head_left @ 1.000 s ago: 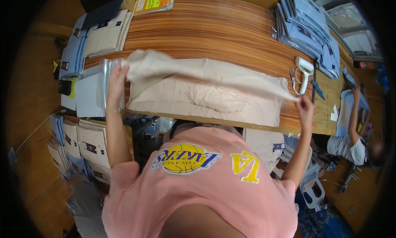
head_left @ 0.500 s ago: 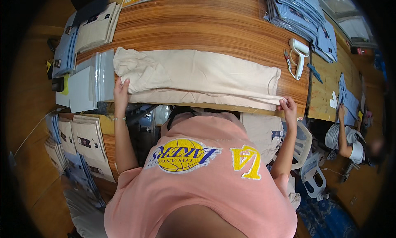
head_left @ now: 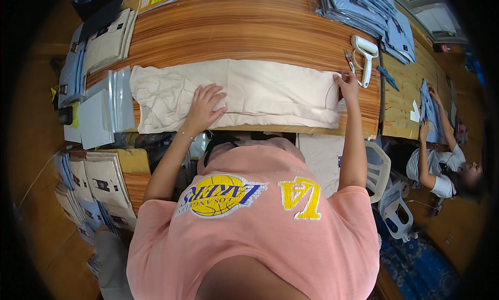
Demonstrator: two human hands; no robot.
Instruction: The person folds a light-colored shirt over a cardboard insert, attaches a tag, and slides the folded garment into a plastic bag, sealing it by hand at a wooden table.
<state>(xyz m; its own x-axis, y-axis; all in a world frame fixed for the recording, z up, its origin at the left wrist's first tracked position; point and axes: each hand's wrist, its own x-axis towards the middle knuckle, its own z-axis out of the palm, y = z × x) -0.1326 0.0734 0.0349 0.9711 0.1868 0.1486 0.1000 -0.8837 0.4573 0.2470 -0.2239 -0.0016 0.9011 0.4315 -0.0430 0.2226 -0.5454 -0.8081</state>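
A pair of cream trousers (head_left: 270, 89), by its long folded shape, lies crosswise along the near edge of the wooden table. Its left end is bunched and creased, while the right part is fairly smooth. My left hand (head_left: 208, 106) rests flat on the cloth left of the middle, fingers spread. At the far right corner, my right hand (head_left: 346, 84) pinches the edge of the cloth between thumb and fingers.
A white lint roller (head_left: 366, 58) and small red-handled snips (head_left: 350, 62) lie beyond my right hand. Bagged blue garments (head_left: 358, 11) are stacked at the far right. Plastic sleeves (head_left: 120, 100) and cream garments (head_left: 109, 42) sit left. Another person handles blue cloth (head_left: 430, 110) at right.
My left hand has let go of the near left edge and moved right onto the cloth. My right hand has gone from the near right corner to the far one. The near side lies flatter.
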